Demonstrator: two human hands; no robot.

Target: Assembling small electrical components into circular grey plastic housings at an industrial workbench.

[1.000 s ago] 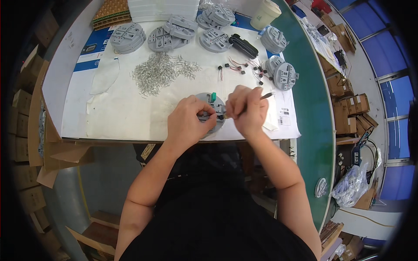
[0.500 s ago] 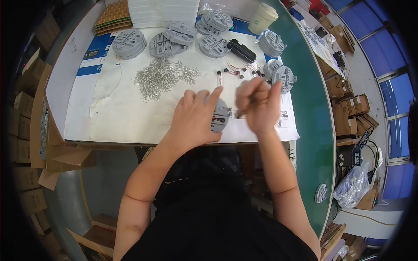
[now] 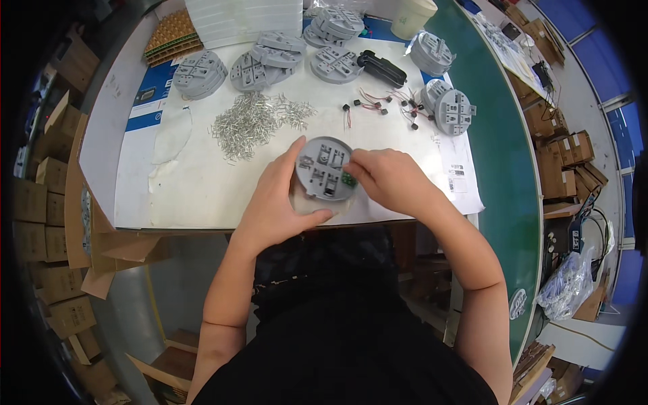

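Grey disc (image 3: 320,169) in left hand (image 3: 273,202)

This is a workshop. Stacked gray discs (image 3: 200,73) and a heap of metal pieces (image 3: 245,128) lie on the workbench (image 3: 209,196). Cardboard boxes (image 3: 71,315) are piled left and right.

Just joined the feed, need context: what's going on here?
A person's left hand holds a round gray plastic base. The right hand works at its right edge, by a small green part; whether it grips anything isn't clear. Beyond lie a pile of small metal pieces, black wired components and stacked similar bases.
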